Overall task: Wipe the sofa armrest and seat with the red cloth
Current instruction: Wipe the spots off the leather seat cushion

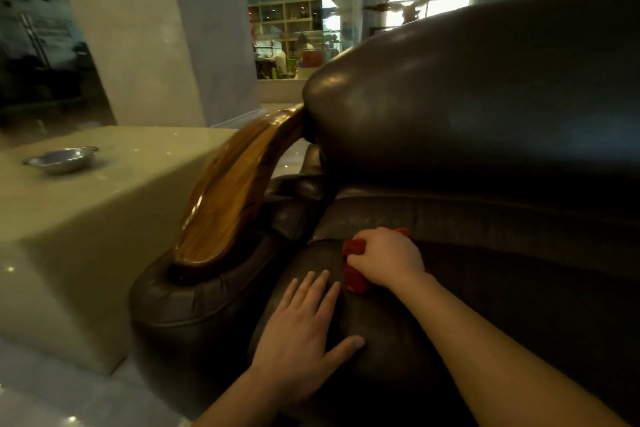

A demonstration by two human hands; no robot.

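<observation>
Head | right hand [388, 258] clutches bunched red cloth [354, 265] | seat [398, 340]

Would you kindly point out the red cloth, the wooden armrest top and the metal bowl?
red cloth [354, 248], head view, bunched end left of the right hand.
wooden armrest top [239, 184], head view, middle of grain.
metal bowl [60, 160], head view, inner surface.

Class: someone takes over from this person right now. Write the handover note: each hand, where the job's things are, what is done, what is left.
Right hand: closed on the red cloth, pressed on the seat near its back edge.
Left hand: open, flat on the seat front, holding nothing.
Armrest: on the left, wooden top over leather; no hand on it.
Done: cannot tell which areas are already wiped.
Left: carry on across the seat; check the armrest.
</observation>
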